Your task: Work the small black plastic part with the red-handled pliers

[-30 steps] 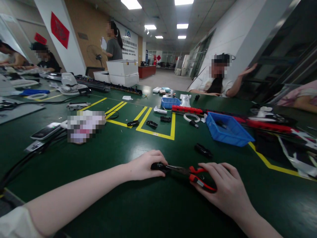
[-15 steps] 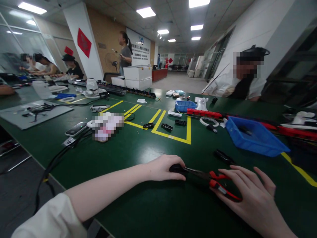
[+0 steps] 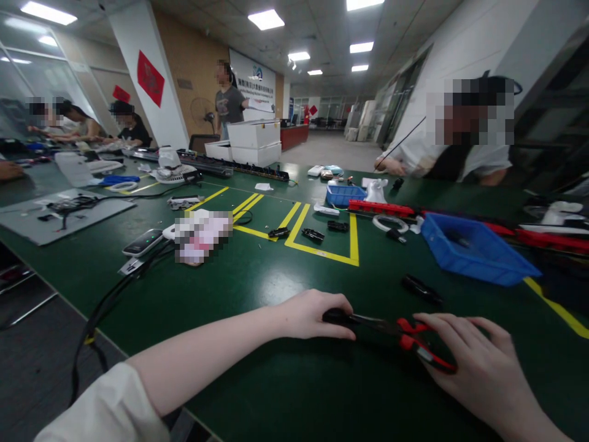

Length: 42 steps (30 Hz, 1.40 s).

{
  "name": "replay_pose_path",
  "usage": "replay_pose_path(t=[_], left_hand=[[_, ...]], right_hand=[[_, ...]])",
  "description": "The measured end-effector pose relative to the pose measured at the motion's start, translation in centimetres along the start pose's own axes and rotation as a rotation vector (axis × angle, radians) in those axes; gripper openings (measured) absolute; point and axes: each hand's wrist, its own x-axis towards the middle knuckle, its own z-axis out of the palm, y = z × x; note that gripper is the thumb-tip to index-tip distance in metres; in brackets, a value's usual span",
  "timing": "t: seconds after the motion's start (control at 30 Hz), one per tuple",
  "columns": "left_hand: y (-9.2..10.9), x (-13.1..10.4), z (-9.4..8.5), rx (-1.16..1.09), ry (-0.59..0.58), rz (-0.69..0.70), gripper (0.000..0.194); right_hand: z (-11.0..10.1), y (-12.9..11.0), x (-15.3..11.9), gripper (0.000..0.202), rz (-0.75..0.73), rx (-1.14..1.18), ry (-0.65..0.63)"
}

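Observation:
My left hand [image 3: 313, 316] reaches in from the left and grips a small black part [image 3: 335, 317] between thumb and fingers; its exact kind is not clear. Long-nose pliers with red and black handles [image 3: 409, 337] lie in line with that part, their dark jaws pointing left and meeting it. Around the pliers' handles, my right hand [image 3: 473, 356] is closed, thumb below and fingers above. Just beyond the right hand, another black part [image 3: 421, 288] rests on the green table [image 3: 257, 380].
Several black pieces [image 3: 313, 234] lie near a yellow tape outline. A blue tray [image 3: 478, 255] stands at the right, by a red rail [image 3: 381, 209]. To the left are a phone [image 3: 202, 239], a white-and-black device [image 3: 142, 242] and cables. A person [image 3: 469, 135] sits across the table.
Both hands, with the black part and the pliers, appear slightly further right in the view. The seated person across the table has shifted, and the standing person has turned.

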Motion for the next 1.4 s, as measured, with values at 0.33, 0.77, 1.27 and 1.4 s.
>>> replay_pose_path(t=[0.33,0.77,1.27,1.4], left_hand=[[0.3,-0.1,0.2,0.07,-0.006,-0.033,0.036],[0.9,0.0,0.5,0.162,0.005,-0.085,0.037],[1.2,1.5,1.1,0.205,0.1,-0.107,0.054],[1.3,2.5,0.8,0.229,0.052,-0.052,0.052]], right_hand=[[-0.1,0.1,-0.1,0.039,0.067,0.206,-0.129],[1.1,-0.2,-1.3,0.04,0.268,0.278,-0.2],[0.8,1.8,-1.4,0.05,0.036,0.01,-0.035],[0.7,2.6,-1.8,0.052,0.057,-0.034,-0.025]])
